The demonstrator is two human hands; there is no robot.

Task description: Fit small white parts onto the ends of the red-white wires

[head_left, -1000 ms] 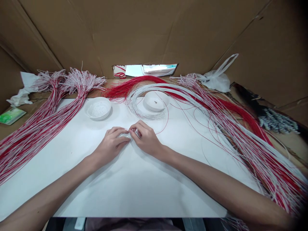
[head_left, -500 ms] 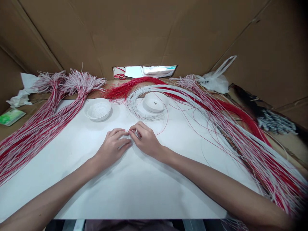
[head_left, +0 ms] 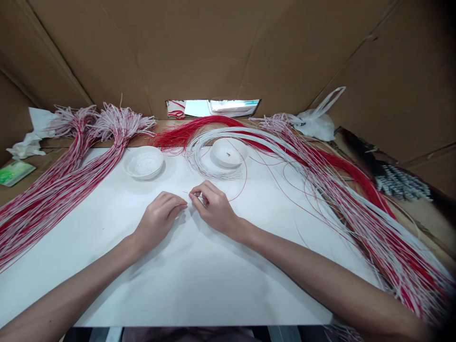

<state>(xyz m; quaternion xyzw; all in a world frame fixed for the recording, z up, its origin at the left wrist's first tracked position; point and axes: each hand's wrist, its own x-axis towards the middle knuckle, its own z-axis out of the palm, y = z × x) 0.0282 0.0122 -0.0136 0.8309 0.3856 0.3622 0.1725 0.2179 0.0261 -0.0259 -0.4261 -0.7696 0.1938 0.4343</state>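
My right hand pinches a thin red cord between thumb and fingers. The cord's tip sticks out to the left of those fingertips, and its length curves away behind the hand. Just left of it, apart by a small gap, my left hand is closed with thumb and forefinger together; anything between them is too small to make out. Beyond the hands stand a white bowl with small white bits and a white round dish with a tiny dark piece inside.
Red-and-white cord bundles lie on the left. More red-and-white cords, a red bundle and white strands run along the back and right. A plastic bag sits by the cardboard wall. The white tabletop lies beneath my hands.
My left hand has drawn back slightly left and down from the right fingertips, and its fingers have closed together. The right hand stays nearly in place with the cord.
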